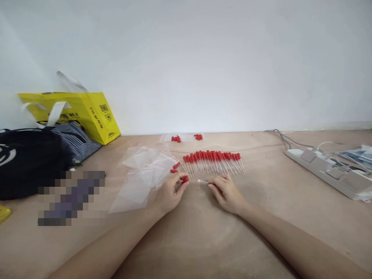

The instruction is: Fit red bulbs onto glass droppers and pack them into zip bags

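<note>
Between the thumb and fingers of my left hand [172,192] is a small red rubber bulb [185,179]. My right hand [226,193] pinches a clear glass tube [202,181], whose free end points left toward the bulb; the two are apart. Just beyond my hands lies a row of clear droppers with red bulbs [213,155], side by side, bulbs toward the wall. Two loose red bulbs [176,165] lie left of the row. Clear zip bags [135,190] with red lines overlap beside my left hand.
Near the wall, more red bulbs [176,138] rest on clear plastic. At left stand a yellow bag [95,116], a striped bag [77,141] and a black bag [29,166], with a blurred-out object in front. A white power strip [328,174] with cables is at right.
</note>
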Motion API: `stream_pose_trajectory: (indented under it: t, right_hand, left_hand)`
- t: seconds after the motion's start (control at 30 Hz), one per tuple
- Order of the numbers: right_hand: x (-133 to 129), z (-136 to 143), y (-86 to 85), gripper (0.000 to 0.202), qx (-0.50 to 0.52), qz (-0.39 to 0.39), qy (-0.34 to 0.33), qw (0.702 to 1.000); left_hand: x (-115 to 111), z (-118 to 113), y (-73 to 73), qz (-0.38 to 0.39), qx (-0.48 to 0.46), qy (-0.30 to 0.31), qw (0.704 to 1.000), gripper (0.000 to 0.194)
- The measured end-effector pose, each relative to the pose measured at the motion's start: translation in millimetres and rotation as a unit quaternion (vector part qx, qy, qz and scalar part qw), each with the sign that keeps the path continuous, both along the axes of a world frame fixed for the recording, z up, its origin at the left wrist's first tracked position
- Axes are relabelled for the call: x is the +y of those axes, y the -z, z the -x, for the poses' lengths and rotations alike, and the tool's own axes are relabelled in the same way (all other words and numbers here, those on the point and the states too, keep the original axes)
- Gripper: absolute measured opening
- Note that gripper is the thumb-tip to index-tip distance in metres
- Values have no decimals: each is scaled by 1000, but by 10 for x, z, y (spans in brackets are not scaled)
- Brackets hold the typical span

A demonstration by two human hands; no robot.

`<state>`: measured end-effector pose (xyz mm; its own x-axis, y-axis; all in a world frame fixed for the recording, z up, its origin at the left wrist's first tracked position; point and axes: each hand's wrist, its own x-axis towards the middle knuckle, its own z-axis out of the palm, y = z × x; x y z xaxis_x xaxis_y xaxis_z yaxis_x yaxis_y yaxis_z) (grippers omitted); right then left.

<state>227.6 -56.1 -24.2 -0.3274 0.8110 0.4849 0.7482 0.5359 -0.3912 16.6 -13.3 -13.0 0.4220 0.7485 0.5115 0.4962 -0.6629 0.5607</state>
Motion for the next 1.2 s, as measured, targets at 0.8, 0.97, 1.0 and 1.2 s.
stream_pose_trajectory:
  t: [0.8, 0.97, 1.0, 1.2]
  right_hand:
    - [6, 1, -4, 20, -44, -7, -6, 999]
    - [-13, 56, -15, 20, -47, -39, -1, 998]
    - [-18, 67, -16, 21, -45, -42, -2, 998]
    - [-36, 115, -1, 24, -23, -32, -9, 999]
  left_hand:
    - [-23, -4, -37, -10, 144, 16, 989, 16]
    - [-38, -17, -32, -7, 135, 14, 991, 15]
    - [-45, -21, -35, -5, 131, 13, 991, 15]
    - [-69, -43, -48, 20, 69, 14, 997, 13]
